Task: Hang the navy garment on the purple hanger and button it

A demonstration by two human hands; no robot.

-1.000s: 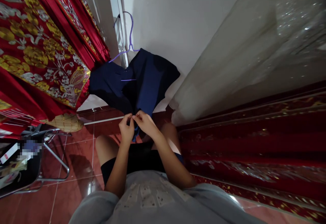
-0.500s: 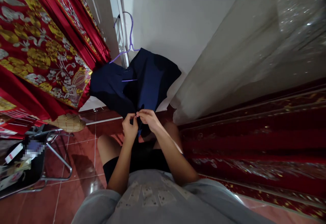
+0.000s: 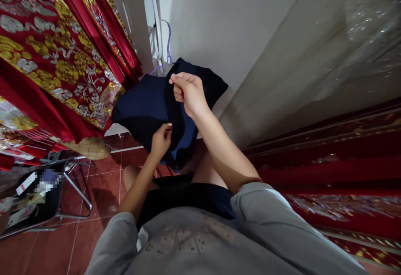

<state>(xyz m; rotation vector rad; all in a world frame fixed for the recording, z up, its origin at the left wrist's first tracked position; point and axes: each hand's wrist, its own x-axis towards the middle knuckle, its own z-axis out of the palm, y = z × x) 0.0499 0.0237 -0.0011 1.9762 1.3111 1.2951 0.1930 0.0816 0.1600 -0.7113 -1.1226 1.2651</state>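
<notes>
A dark navy garment (image 3: pixel 147 108) hangs on a purple hanger (image 3: pixel 167 45) from a white frame near the wall. My left hand (image 3: pixel 161 139) pinches the garment's lower front edge, fingers closed on the cloth. Higher up, my right hand (image 3: pixel 188 93) is closed in a loose fist at the garment's upper front, near the collar; whether it grips the cloth I cannot make out. I wear a grey shirt and dark shorts.
Red cloth with gold and silver embroidery (image 3: pixel 59 58) hangs at the left. A pale sheer curtain (image 3: pixel 300 66) and red patterned fabric (image 3: pixel 338 170) fill the right. A metal-framed chair (image 3: pixel 46 200) with papers stands on the red tile floor at lower left.
My right hand has risen from the garment's lower edge to its upper part. My left hand stays low on the cloth. The view has shifted closer to the garment.
</notes>
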